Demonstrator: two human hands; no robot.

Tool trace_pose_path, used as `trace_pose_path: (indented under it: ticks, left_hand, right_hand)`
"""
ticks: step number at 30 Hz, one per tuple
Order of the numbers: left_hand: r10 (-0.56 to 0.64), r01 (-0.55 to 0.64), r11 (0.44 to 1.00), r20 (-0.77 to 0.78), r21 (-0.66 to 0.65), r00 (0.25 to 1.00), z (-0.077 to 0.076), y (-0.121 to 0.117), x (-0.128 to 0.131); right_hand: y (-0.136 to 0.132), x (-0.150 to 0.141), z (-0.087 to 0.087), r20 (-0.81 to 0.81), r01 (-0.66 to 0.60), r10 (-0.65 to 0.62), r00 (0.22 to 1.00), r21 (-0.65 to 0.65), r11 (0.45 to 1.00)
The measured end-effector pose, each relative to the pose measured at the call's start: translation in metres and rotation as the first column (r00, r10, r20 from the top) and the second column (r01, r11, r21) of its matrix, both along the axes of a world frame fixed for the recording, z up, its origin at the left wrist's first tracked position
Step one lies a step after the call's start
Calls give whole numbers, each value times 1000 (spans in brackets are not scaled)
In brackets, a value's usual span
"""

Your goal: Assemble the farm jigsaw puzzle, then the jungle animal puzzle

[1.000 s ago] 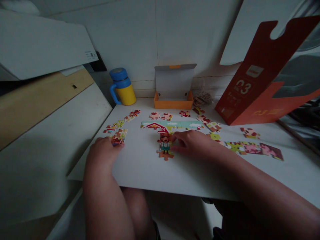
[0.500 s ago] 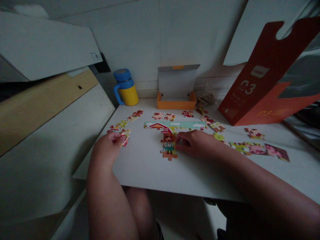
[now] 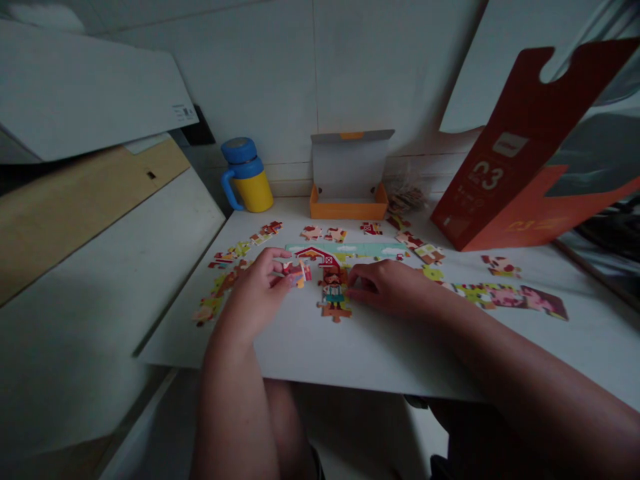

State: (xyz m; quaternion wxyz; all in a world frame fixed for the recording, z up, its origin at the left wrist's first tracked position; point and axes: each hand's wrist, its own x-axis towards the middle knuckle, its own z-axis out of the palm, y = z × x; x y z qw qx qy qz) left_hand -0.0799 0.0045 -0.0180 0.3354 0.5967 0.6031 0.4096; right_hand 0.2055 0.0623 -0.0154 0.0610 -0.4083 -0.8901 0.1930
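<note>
— Which site type did I have on the remote feed?
— I logged a home, most likely; the exact room could not be determined. Indicators were a tiled wall, a blue-and-yellow mug, jigsaw pieces spread across a white tabletop and a labelled white box at the left.

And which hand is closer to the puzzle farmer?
Right. The right hand has its fingertips just beside the puzzle farmer, on the right. The left hand is farther off to the left, holding a puzzle piece.
</note>
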Motion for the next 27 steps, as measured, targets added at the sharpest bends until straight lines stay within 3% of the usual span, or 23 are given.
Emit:
trace_pose_path:
  ticks: [3, 9, 18, 23, 27]
  left_hand:
    - [-69, 70, 997, -79, 9, 994, -2, 2, 14]
    - [-131, 133, 991, -45, 35, 990, -1, 3, 33]
    - [-183, 183, 983, -10, -15, 983, -5, 5, 48]
    - [-230, 229, 970, -1, -82, 973, -12, 7, 50]
    - [-334, 333, 933, 17, -137, 942, -8, 2, 53]
  right_hand:
    - [1, 1, -1, -23, -14, 14, 1000, -1, 1000]
    - [-1, 1, 4, -88, 8, -11, 996, -36, 999]
    - [0, 3, 7, -301, -17, -20, 953, -121, 993]
    - [1, 3, 3, -390, 40, -108, 914, -179, 983]
    - [1, 3, 5, -472, 26, -131, 872, -224, 974]
